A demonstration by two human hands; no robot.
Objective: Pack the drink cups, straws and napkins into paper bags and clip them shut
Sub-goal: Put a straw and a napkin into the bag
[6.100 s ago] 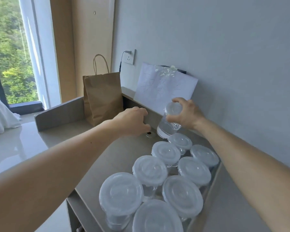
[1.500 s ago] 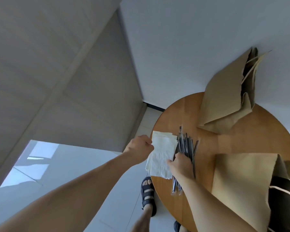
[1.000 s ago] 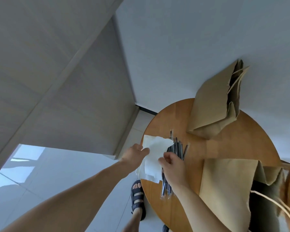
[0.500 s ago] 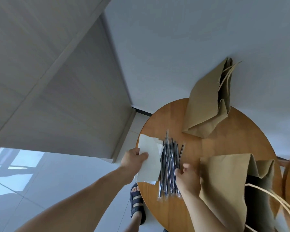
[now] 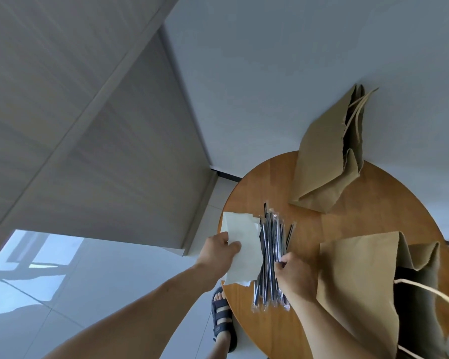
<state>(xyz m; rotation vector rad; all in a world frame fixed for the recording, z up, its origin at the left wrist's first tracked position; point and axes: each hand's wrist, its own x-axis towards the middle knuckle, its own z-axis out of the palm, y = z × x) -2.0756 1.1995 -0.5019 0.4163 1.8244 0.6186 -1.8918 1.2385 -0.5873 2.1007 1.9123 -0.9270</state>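
Fingers of the right hand are pinched onto the pile of black drinking straws in clear plastic sleeves, gripping a few of them near the middle of their length, while the rest of the pile lies flat on the round wooden table. Thumb and fingers of the left hand are clamped on the left edge of a white paper napkin, which hangs partly past the table's left rim and just beside the straws, its right edge touching or slipping under them (which of the two cannot be told). Close to the right hand, at the near right of the table, stands an open brown paper bag with twisted paper handles, its dark mouth facing the camera; what it holds is not visible. A second brown paper bag sits at the far side of the table against the pale wall, its top gaping and creased. Below the table edge, a foot in a dark strapped sandal rests on the glossy tiled floor.
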